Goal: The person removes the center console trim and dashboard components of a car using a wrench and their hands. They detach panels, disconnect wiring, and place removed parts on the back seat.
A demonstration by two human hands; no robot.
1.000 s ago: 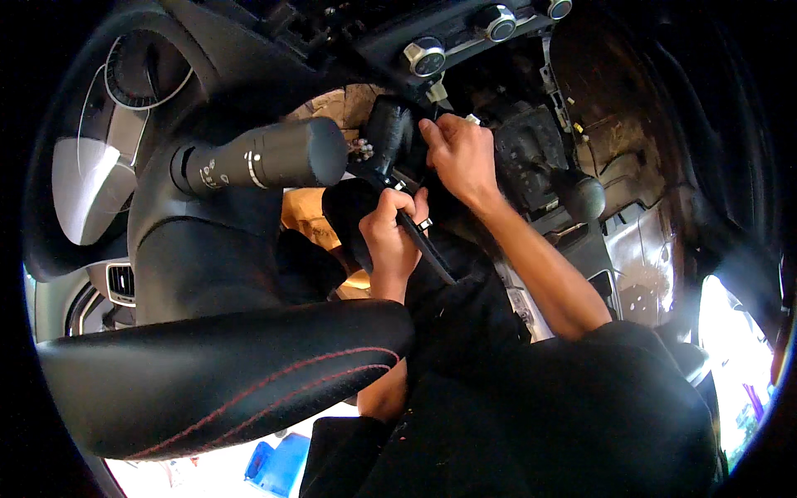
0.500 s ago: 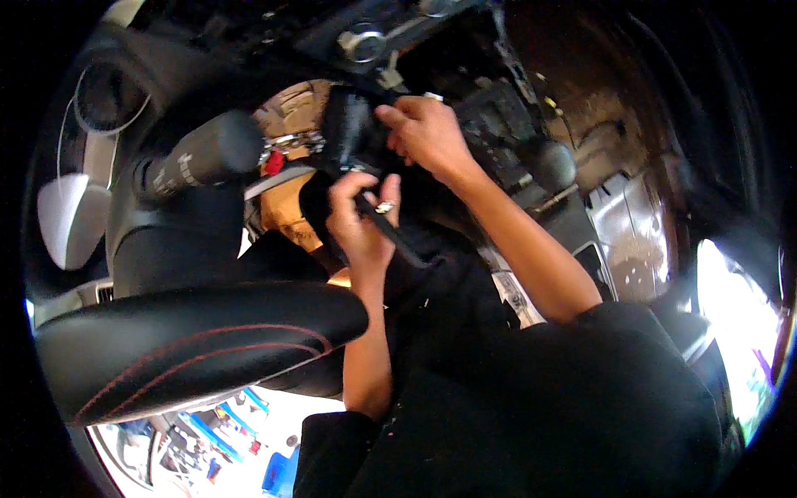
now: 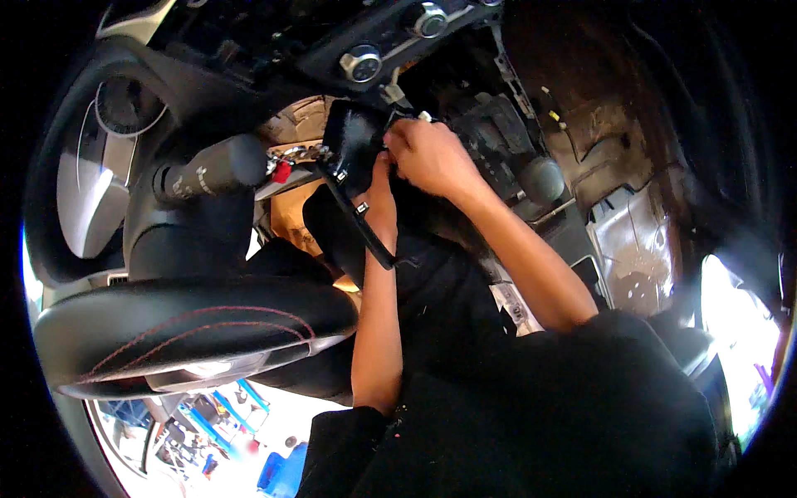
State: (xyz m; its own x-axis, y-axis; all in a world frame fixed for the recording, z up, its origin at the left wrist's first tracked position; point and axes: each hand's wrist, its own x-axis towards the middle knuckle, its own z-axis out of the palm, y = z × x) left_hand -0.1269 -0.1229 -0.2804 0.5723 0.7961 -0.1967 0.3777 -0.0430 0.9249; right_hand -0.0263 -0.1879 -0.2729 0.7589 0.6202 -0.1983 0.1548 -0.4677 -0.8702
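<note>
Car cabin w/ trim stripped out, seen from driver's seat, was the setting. Nearest: black steering wheel rim (image 3: 199,328) w/ red stitching lay across lower left, dark sleeves of the person below centre. Both bare forearms ran up toward the centre dash. Left hand (image 3: 380,203) was closed round a slim black tool handle (image 3: 361,220), angled down-right, grip pressed tight on it. Right hand (image 3: 427,158) sat just above, fingers curled & pinching the edge of a black plastic panel (image 3: 353,145), which stood under the dash, touching both hands. Left of that, black column stalk (image 3: 212,170) stuck out, small red part (image 3: 282,172) beside its tip. Farther: round gear knob (image 3: 542,178) right of hands, chrome dash knobs (image 3: 362,63) above, instrument cluster (image 3: 116,116) far left, bare floor metal (image 3: 631,257) far right.
</note>
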